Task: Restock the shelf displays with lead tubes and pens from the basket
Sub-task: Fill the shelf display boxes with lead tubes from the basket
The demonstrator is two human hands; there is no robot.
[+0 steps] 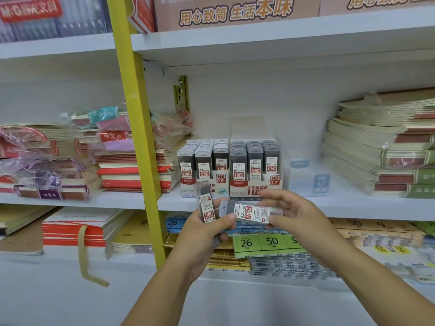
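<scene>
Lead tubes [250, 211]: dark, red-white labels.

A yellow upright [136, 128] crossed the white middle shelf [353, 205]. Toward that shelf's left end lay plastic-wrapped bundles of exercise books [42, 165] and a stack of red-covered notebooks [134, 170], while a tall, slumping stack of cream-edged notebooks [381, 151] with brown and green covers filled its right end. A tan cardboard box [235, 10] printed with orange Chinese characters stood at the front edge of the top shelf, and on the lower shelf red-and-white pads [77, 229] lay at the left, with a green label sheet [263, 243] marked 26 and 50 lying right of the upright on other packets.
</scene>
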